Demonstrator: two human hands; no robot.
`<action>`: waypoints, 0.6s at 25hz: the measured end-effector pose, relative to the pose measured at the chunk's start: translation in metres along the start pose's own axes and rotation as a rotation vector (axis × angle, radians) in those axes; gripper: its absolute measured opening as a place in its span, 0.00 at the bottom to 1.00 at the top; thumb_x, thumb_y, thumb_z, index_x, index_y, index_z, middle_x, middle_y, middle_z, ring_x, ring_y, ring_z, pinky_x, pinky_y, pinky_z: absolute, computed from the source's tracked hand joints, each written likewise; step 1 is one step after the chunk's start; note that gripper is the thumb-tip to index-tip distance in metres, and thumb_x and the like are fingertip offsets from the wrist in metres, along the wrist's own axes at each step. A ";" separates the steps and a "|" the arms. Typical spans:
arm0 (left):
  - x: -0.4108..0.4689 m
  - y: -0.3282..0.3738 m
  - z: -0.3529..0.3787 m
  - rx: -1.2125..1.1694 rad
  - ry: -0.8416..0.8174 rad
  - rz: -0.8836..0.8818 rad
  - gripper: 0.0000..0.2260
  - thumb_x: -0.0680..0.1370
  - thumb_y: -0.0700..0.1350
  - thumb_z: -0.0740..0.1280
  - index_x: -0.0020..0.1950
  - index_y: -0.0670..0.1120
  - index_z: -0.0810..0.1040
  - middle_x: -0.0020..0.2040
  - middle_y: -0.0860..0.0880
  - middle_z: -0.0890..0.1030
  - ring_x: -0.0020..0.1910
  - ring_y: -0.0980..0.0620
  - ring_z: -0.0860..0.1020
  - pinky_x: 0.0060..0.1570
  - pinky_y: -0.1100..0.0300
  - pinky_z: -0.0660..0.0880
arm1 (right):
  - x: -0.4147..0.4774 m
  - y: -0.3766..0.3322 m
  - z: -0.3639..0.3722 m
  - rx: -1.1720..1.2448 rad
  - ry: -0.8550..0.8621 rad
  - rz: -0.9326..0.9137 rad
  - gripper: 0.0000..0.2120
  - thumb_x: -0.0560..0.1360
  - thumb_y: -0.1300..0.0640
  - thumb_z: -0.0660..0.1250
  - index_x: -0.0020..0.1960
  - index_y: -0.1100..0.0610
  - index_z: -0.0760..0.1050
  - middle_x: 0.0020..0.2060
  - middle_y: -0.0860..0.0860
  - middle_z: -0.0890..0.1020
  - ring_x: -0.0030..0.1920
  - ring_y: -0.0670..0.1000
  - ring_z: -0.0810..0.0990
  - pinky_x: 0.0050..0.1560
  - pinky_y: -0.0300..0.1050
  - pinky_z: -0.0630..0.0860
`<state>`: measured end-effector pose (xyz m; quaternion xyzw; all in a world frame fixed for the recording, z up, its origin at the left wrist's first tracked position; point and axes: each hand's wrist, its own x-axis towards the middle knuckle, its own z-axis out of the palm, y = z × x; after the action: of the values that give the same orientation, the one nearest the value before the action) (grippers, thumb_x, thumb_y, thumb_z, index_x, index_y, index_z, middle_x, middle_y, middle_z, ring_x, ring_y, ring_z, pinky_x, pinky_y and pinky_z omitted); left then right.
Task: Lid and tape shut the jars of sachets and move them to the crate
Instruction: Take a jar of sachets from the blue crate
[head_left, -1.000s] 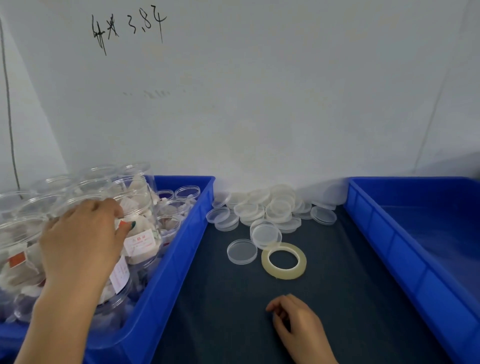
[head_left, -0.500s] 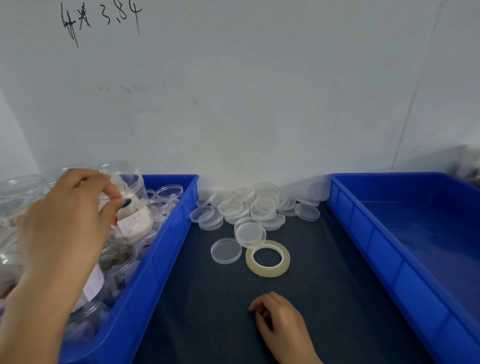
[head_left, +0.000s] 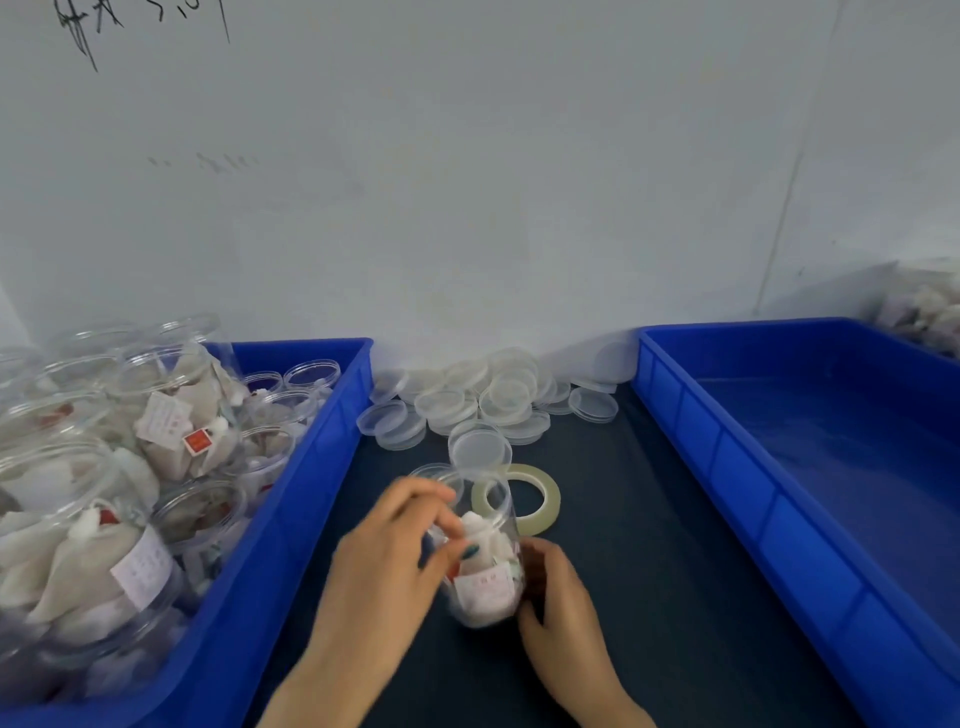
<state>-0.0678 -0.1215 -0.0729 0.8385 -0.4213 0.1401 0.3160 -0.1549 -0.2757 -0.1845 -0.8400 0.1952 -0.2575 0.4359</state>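
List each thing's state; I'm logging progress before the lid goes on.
Jar: unlidded, sachets inside.
Left hand: grips jar.
Right hand: holds jar.
Tape: lying flat, untouched.
Lids: loose heap by wall.
Left crate jars: unlidded.

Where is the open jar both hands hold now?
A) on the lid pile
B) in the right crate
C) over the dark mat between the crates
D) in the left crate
C: the jar, held by the left hand and right hand, is over the dark mat, just before the tape roll.
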 end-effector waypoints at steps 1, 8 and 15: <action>-0.003 -0.002 0.011 -0.026 -0.008 0.009 0.08 0.70 0.47 0.78 0.43 0.53 0.80 0.56 0.63 0.76 0.40 0.64 0.78 0.37 0.73 0.69 | 0.000 0.000 0.000 -0.023 0.019 -0.005 0.28 0.70 0.74 0.62 0.65 0.52 0.71 0.58 0.44 0.76 0.59 0.42 0.75 0.61 0.36 0.72; -0.007 -0.016 0.045 -0.137 0.007 0.065 0.10 0.68 0.47 0.79 0.43 0.53 0.79 0.60 0.65 0.73 0.52 0.65 0.77 0.42 0.75 0.72 | 0.001 -0.001 -0.002 -0.076 0.009 0.002 0.31 0.69 0.76 0.58 0.67 0.55 0.71 0.59 0.46 0.74 0.61 0.43 0.73 0.61 0.31 0.67; -0.006 -0.020 0.076 -0.539 0.001 -0.148 0.43 0.65 0.48 0.82 0.69 0.65 0.58 0.66 0.69 0.66 0.65 0.72 0.68 0.55 0.77 0.70 | 0.004 0.004 -0.001 -0.078 -0.023 0.007 0.27 0.73 0.72 0.61 0.66 0.50 0.71 0.59 0.42 0.74 0.60 0.41 0.73 0.59 0.29 0.68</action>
<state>-0.0578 -0.1586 -0.1421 0.7527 -0.3806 -0.0001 0.5372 -0.1530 -0.2805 -0.1865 -0.8585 0.2028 -0.2386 0.4060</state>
